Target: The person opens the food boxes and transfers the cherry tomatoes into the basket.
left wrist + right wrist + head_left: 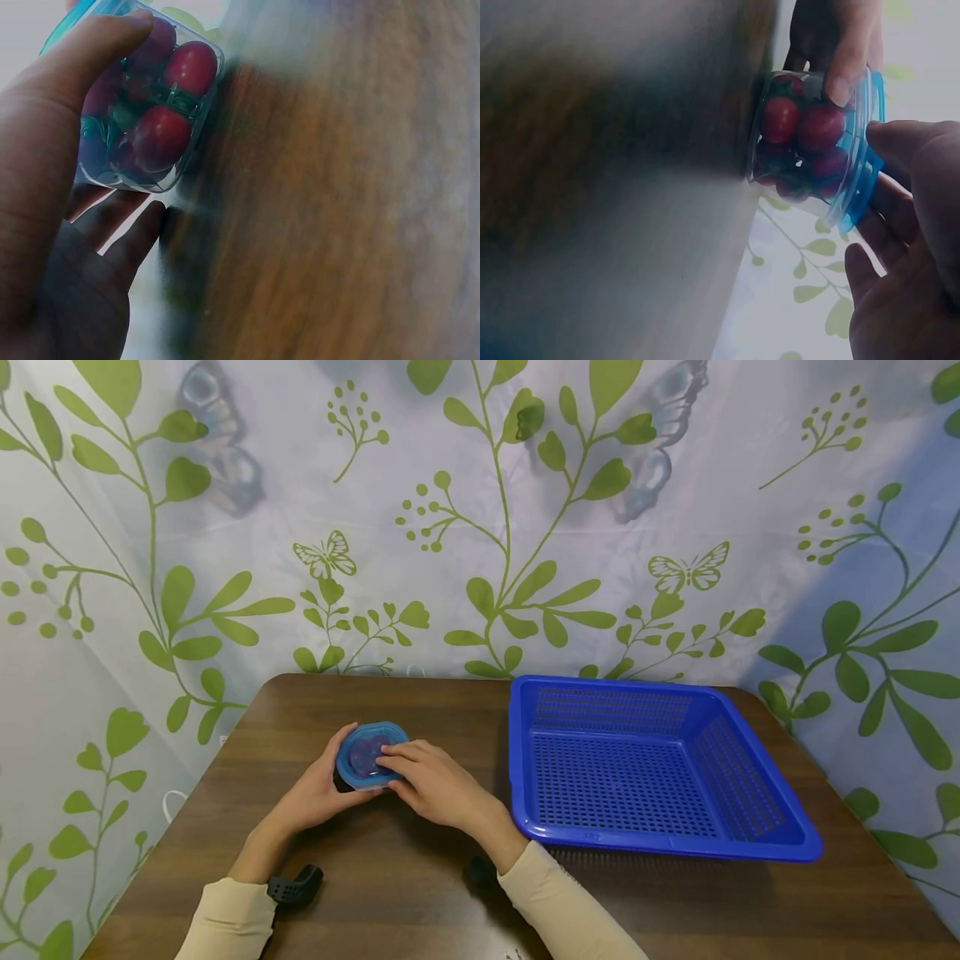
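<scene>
1. The clear container [802, 187] is between the two hands, over the left part of the bench [390, 893]. It is squat, with no marked long axis; its lid side faces up toward the head camera. Whether its base touches the wood, I cannot tell.
2. Red tomatoes [163, 139] with green stems show through its walls.
3. The blue lid [365, 758] lies across the top; whether it is fully seated all round, I cannot tell.
4. The left hand [318, 789] grips the container from its left, thumb on the near side and fingers on the far side.
5. The right hand [442, 781] comes in from the right, fingers laid on the lid and thumb at its near edge. Both hands touch the piece, so neither is nearer: left on the body, right on the lid.
6. Farther right, beyond the right hand and well apart from the container, the blue basket [592, 835] stands on the bench.
</scene>
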The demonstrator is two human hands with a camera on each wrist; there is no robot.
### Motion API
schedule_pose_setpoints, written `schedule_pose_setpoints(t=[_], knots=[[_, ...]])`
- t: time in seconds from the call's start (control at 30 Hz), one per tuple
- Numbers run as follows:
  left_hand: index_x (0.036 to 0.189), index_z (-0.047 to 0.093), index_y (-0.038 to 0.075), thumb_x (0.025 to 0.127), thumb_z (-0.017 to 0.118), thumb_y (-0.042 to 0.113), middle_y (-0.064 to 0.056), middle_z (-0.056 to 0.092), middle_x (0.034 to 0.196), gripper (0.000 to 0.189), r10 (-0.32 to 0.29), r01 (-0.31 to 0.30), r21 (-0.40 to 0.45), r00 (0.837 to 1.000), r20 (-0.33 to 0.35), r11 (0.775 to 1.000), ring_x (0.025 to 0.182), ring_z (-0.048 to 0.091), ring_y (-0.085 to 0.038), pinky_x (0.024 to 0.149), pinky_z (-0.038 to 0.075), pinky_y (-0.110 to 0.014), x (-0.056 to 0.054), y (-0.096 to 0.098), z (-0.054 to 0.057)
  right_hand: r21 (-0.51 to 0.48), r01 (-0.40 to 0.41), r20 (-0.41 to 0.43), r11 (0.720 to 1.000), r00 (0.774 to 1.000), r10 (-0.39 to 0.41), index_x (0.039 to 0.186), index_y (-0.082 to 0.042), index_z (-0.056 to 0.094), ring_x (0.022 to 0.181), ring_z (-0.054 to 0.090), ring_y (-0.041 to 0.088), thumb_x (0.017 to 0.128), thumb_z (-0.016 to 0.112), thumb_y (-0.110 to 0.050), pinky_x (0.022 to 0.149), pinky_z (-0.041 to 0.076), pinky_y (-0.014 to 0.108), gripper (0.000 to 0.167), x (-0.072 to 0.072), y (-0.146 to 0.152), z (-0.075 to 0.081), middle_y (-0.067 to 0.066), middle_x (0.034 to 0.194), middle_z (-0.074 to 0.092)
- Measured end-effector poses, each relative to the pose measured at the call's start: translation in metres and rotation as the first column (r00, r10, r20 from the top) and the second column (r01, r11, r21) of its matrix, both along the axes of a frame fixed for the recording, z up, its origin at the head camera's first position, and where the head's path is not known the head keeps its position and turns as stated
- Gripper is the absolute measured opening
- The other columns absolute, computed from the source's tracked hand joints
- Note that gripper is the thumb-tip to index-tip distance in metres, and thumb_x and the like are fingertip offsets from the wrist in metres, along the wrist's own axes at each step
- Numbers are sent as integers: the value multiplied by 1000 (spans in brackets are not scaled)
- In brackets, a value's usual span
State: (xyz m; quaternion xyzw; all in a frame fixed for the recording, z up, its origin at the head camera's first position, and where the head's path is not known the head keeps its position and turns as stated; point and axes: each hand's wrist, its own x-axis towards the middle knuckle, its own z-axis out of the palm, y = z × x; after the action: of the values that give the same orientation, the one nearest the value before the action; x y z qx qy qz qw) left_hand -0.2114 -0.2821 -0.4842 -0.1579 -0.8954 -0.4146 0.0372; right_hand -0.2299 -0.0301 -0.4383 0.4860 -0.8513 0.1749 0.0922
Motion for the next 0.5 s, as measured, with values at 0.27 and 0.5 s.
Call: schedule_pose_setpoints(t=[0.27,0.5], knots=[[164,13,17,87,85,32,-27,43,153,107,-9,9,5,1000,10,1000,135,51,-47,108,42,-66,0,-1,1,2,-27,-12,1000,1000,27,144,-10,60,136,53,24,104,64,-21,118,40,37,42,-1,2,0,7,150,57],[164,13,17,86,85,31,-28,42,153,107,-11,11,1,1000,6,1000,135,50,-48,108,42,-67,-1,-2,-1,1,-29,15,1000,999,29,144,-10,59,138,52,24,104,64,-19,119,39,38,42,-1,2,-1,7,151,56]])
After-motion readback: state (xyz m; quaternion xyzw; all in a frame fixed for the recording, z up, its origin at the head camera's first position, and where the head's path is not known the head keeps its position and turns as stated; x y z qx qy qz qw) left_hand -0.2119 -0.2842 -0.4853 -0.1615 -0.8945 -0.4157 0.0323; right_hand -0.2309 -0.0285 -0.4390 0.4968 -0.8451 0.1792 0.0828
